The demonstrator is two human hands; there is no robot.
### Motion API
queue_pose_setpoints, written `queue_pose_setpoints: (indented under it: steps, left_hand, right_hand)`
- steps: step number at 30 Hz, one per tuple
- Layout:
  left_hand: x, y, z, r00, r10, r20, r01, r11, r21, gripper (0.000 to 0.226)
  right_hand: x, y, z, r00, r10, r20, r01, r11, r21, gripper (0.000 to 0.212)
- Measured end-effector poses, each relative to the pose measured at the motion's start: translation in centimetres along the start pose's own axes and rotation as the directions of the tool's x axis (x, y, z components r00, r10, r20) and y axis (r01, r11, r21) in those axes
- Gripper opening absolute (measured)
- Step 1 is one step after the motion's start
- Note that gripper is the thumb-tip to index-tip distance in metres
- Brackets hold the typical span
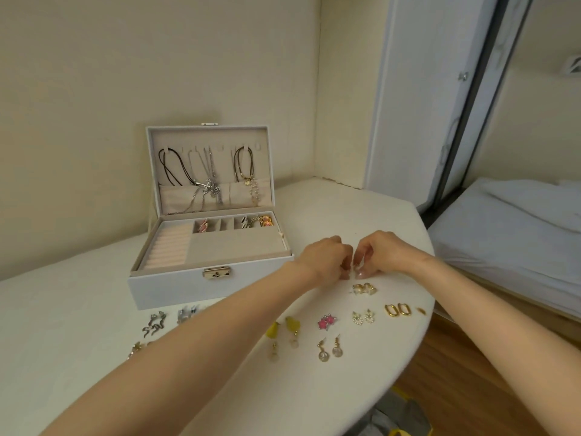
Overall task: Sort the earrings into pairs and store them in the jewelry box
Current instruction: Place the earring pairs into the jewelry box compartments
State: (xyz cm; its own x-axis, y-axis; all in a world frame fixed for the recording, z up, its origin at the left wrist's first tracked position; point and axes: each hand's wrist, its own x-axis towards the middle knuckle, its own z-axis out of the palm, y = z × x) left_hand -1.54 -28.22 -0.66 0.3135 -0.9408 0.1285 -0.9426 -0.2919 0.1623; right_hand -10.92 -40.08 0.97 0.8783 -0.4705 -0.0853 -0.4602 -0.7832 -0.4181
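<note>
Earrings laid in pairs on my white table before the open jewelry box, leftmost pairs partly hidden under my left forearm, my left hand and right hand curled fingertip to fingertip, pinching a tiny pale piece too small to identify

One jewelry box beside the left hand; near the right hand, two gold hoops, two pink stars, two yellow drops.
</note>
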Motion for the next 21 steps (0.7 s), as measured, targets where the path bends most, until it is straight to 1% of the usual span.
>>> queue_pose_setpoints:
  steps: [3, 5, 10, 14, 16, 18, 21]
  left_hand:
    - [0.0, 0.1, -0.2, 1.0, -0.016, 0.009, 0.016, 1.0, 0.0, 0.022]
    - [-0.3, 0.1, -0.6, 1.0, -0.016, -0.008, 0.016, 1.0, 0.015, 0.023]
    - [-1.9, -0.6, -3.1, 0.987, -0.005, -0.163, -0.002, 0.999, -0.047, 0.02]
    - [-4.3, -1.8, -5.5, 0.961, 0.014, -0.278, -0.065, 0.982, -0.177, 0.009]
    - [-5.5, -3.1, -6.6, 0.944, 0.013, -0.329, -0.087, 0.973, -0.212, 0.005]
    - [-6.4, -5.0, -7.6, 0.92, -0.026, -0.39, -0.066, 0.973, -0.222, 0.005]
    - [-7.6, -8.8, -8.7, 0.886, -0.173, -0.431, 0.033, 0.949, -0.314, 0.005]
  right_hand:
    - [0.0, -0.1, -0.2, 1.0, -0.011, 0.025, 0.01, 0.999, 0.039, 0.022]
    - [-0.1, -0.5, -0.6, 0.999, -0.031, 0.01, 0.029, 0.991, 0.128, 0.017]
    - [-1.0, -2.5, -1.9, 0.992, -0.122, -0.019, 0.12, 0.923, 0.364, 0.015]
    - [-1.2, -4.6, -2.4, 0.983, -0.172, -0.064, 0.181, 0.848, 0.498, 0.014]
    - [-0.9, -5.5, -2.3, 0.979, -0.182, -0.095, 0.204, 0.801, 0.562, 0.013]
    - [-0.4, -6.4, -2.0, 0.974, -0.193, -0.115, 0.223, 0.766, 0.603, 0.015]
    - [0.7, -7.9, -1.1, 0.972, -0.195, -0.134, 0.236, 0.752, 0.616, 0.017]
